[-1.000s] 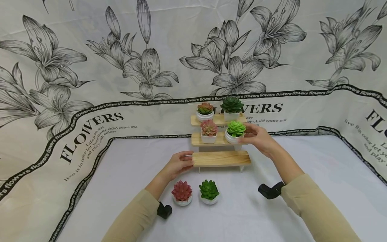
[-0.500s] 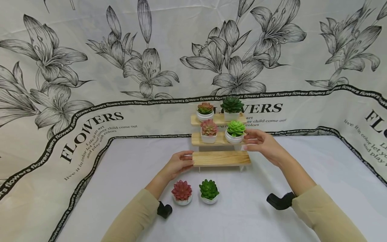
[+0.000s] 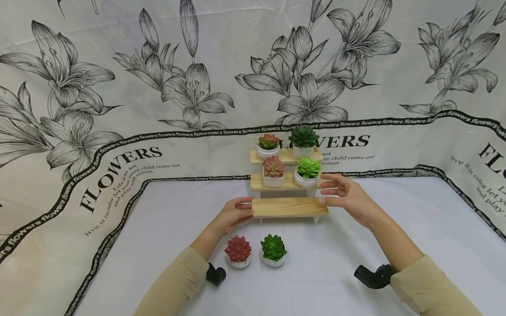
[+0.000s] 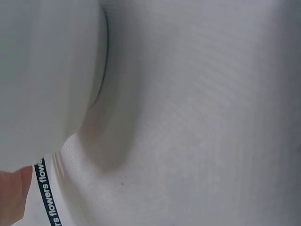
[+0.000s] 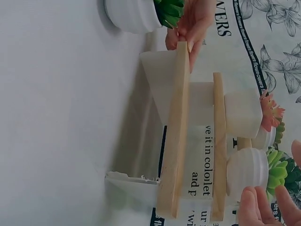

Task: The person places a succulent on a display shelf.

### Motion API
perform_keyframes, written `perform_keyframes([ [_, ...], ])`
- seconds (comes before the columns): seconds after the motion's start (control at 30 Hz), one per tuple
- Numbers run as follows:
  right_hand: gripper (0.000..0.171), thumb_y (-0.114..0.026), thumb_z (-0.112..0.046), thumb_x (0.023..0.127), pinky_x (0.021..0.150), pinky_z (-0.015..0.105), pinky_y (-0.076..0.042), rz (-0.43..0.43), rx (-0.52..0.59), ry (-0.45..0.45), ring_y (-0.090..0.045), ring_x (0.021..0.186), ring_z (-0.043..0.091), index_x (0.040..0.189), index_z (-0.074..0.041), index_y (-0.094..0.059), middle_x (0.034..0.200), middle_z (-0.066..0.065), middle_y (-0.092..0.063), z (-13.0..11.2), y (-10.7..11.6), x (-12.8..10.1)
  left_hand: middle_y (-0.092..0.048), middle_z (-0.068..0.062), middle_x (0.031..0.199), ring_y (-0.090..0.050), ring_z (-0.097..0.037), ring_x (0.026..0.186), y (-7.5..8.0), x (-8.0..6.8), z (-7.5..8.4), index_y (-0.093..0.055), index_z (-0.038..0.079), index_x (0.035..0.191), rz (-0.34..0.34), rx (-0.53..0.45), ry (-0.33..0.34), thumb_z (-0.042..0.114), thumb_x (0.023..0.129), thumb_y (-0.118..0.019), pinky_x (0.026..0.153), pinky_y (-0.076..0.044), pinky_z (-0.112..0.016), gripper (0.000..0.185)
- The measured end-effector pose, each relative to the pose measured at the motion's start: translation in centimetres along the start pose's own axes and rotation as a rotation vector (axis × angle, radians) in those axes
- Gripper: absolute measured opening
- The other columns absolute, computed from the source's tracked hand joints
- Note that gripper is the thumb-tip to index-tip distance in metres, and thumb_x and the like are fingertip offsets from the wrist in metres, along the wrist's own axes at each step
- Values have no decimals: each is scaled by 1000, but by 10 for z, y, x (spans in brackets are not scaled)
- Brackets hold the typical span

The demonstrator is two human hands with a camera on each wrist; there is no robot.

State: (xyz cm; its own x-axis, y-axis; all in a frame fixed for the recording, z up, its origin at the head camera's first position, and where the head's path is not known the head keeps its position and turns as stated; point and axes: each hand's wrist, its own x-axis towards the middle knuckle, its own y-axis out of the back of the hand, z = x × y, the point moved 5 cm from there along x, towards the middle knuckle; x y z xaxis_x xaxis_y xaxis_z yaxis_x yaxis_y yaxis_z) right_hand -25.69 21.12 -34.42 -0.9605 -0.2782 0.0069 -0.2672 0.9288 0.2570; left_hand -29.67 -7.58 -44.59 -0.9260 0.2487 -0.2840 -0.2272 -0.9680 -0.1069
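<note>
A three-tier wooden plant stand (image 3: pixel 290 207) stands at the back of the table. My left hand (image 3: pixel 234 215) pinches the left end of its lowest board, thumb and fingers about the edge, as the right wrist view shows. Beside the stand's right end is my right hand (image 3: pixel 349 197), fingers loosely spread with nothing in them, close by the light green succulent (image 3: pixel 308 169) in its white pot on the middle board. A pink succulent (image 3: pixel 273 169) shares that board. On the top board sit an orange-green succulent (image 3: pixel 268 142) and a dark green succulent (image 3: pixel 303 137).
In front of the stand, a red succulent (image 3: pixel 238 250) and a green succulent (image 3: pixel 273 249) in white pots stand on the white tabletop (image 3: pixel 316 276). Behind hangs a flower-printed cloth (image 3: pixel 221 151). A white pot (image 4: pixel 42 80) fills the left wrist view's upper left.
My right hand has let go of the light green succulent's pot and drawn away right and toward me, down to the lowest board's level. My left hand keeps its place on the stand.
</note>
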Motion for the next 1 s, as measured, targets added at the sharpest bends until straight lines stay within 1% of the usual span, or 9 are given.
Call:
perform_keyframes([
  [0.1,69,-67,-5,84,83,22,-50,-21,14,19,-52,105,12,141,3,-30,127,22,-42,0,-4,-4,-55,-17,111,-58,-16,87,0,0,0,-49,-2,132,7,3,5,-7,88,-56,91,-49,-39,44],
  [0.2,67,-67,-4,83,82,25,-51,-51,31,33,-51,108,18,140,3,-31,125,21,-43,2,-9,-7,-55,-17,111,-58,-17,87,0,0,0,-49,-2,131,11,0,6,-7,88,-56,90,-50,-39,44],
  [0.27,66,-66,-3,83,82,27,-52,-75,42,33,-50,109,23,139,4,-32,126,23,-42,4,-14,-8,-56,-17,111,-58,-16,87,0,0,0,-49,-2,131,11,-1,4,-8,88,-56,90,-50,-39,44],
  [0.43,67,-67,-4,82,82,29,-52,-130,52,0,-45,113,32,139,5,-32,129,29,-38,14,-27,-11,-56,-17,111,-58,-17,88,0,1,-1,-50,-2,131,9,-9,7,-8,88,-56,89,-50,-38,44],
  [0.57,69,-69,-6,81,85,30,-50,-179,53,-12,-42,116,39,138,7,-33,129,31,-38,21,-38,-13,-55,-18,113,-58,-17,89,0,1,-2,-50,-2,131,12,-13,10,-8,88,-56,89,-50,-38,44],
  [0.67,70,-71,-8,80,85,30,-49,-205,61,-17,-44,114,37,138,7,-34,128,30,-40,25,-46,-14,-55,-19,114,-58,-18,90,0,0,-1,-49,-3,131,11,-13,6,-8,88,-56,90,-50,-38,44],
  [0.8,70,-72,-5,78,86,30,-50,-240,72,-19,-48,110,31,137,8,-35,126,29,-42,30,-55,-15,-54,-20,115,-58,-18,90,0,0,-1,-49,-3,131,9,-12,5,-8,88,-56,91,-50,-38,44],
  [0.9,70,-72,-3,77,90,31,-49,-273,86,-20,-47,112,36,136,9,-35,125,28,-42,35,-62,-15,-55,-20,115,-58,-18,90,0,0,-1,-49,-2,131,10,-14,7,-8,88,-56,91,-50,-38,44],
  [1.0,70,-73,-3,77,95,35,-46,-305,97,-30,-43,115,42,136,8,-36,126,29,-43,39,-70,-16,-55,-19,114,-58,-18,90,-1,1,-1,-49,-2,131,10,-17,5,-9,88,-56,91,-50,-38,44],
])
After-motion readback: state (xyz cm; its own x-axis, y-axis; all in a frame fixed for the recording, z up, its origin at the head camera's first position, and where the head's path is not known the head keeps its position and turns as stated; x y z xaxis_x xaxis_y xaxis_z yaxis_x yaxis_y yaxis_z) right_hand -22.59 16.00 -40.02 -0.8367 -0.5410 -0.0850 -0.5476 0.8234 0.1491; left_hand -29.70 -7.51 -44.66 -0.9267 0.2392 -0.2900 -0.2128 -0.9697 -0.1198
